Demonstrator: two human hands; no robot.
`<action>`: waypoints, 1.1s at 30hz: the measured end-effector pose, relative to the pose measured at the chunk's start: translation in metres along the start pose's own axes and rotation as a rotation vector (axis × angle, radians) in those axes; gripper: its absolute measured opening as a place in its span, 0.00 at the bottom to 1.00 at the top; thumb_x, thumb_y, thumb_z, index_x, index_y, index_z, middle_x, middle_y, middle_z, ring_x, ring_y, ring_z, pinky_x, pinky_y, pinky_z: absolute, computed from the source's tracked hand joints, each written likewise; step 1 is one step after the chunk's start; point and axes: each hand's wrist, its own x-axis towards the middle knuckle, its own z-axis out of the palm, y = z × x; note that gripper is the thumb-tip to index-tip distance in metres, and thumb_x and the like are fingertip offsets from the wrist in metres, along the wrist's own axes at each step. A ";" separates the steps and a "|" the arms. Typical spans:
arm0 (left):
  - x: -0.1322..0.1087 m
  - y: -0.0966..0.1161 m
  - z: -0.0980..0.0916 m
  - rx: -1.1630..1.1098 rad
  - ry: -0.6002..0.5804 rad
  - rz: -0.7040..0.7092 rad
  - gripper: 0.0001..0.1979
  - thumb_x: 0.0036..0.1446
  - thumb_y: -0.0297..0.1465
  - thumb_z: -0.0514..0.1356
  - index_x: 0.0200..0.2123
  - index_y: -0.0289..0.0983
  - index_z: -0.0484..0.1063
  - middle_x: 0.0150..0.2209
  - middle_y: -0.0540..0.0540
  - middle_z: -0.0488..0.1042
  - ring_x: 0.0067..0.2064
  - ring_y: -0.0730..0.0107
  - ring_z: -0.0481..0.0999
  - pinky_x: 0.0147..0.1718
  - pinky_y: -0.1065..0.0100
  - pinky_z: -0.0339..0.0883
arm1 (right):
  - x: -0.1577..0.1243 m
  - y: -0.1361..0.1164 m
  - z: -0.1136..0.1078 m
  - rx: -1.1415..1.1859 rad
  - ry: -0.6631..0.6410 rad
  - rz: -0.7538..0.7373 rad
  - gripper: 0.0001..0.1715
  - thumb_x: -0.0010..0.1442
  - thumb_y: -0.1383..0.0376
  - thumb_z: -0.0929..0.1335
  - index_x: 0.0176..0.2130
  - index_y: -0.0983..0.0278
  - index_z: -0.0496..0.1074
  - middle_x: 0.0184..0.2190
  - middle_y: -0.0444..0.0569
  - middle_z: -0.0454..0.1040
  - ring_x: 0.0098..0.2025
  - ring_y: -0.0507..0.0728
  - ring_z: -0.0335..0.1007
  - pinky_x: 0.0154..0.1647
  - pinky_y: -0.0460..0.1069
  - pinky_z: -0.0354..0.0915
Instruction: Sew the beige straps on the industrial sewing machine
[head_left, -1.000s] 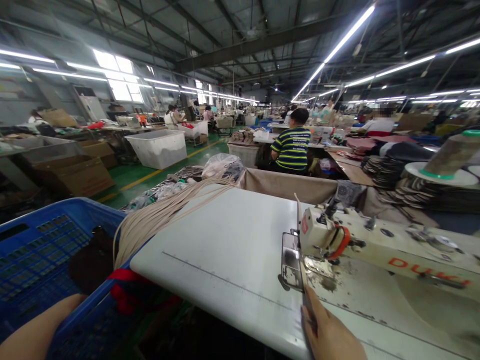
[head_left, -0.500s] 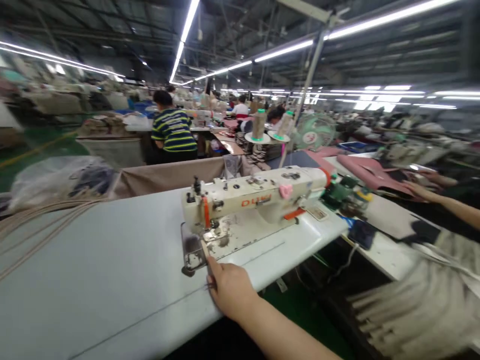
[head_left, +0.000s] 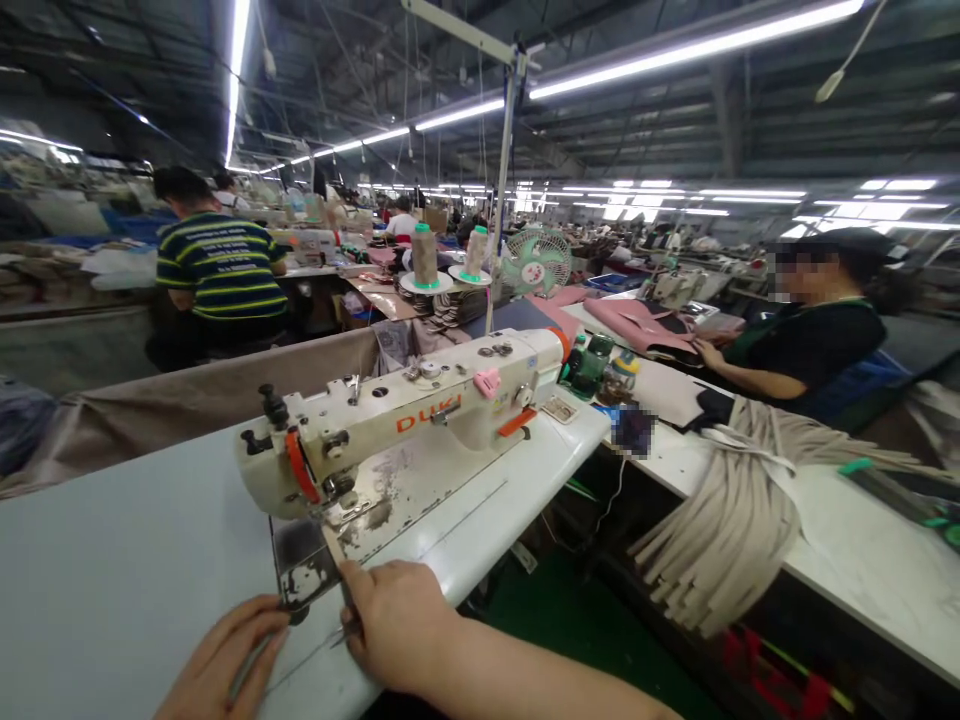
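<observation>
A cream sewing machine (head_left: 420, 400) with orange lettering stands on a pale table (head_left: 135, 560). My right hand (head_left: 397, 615) is at the front of its needle area, fingers curled, the index finger on the end of a narrow beige strip (head_left: 333, 545) that runs under the presser foot. Something dark and thin shows beneath those fingers, too small to name. My left hand (head_left: 236, 655) rests at the near left corner of the metal plate (head_left: 306, 578), its fingers slightly apart and nothing visible between them.
Two thread cones (head_left: 425, 258) and a green fan (head_left: 536, 260) stand behind the machine. At right, a bundle of beige strips (head_left: 724, 530) lies on another table (head_left: 862, 560), where a person (head_left: 810, 330) handles pink material (head_left: 637, 330). Another person (head_left: 217, 260) in a striped shirt sits at back left.
The view has swung right, so the machine appears farther left. My left hand has come into view beside the plate. My right hand stays at the strip. The co-worker at right now shows more fully.
</observation>
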 end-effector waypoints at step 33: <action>0.009 0.028 0.053 0.296 0.043 0.371 0.33 0.70 0.35 0.49 0.74 0.35 0.46 0.64 0.31 0.69 0.64 0.46 0.70 0.63 0.48 0.61 | -0.003 0.001 0.002 0.036 0.036 0.014 0.26 0.60 0.57 0.69 0.54 0.65 0.65 0.39 0.51 0.80 0.35 0.62 0.77 0.33 0.54 0.71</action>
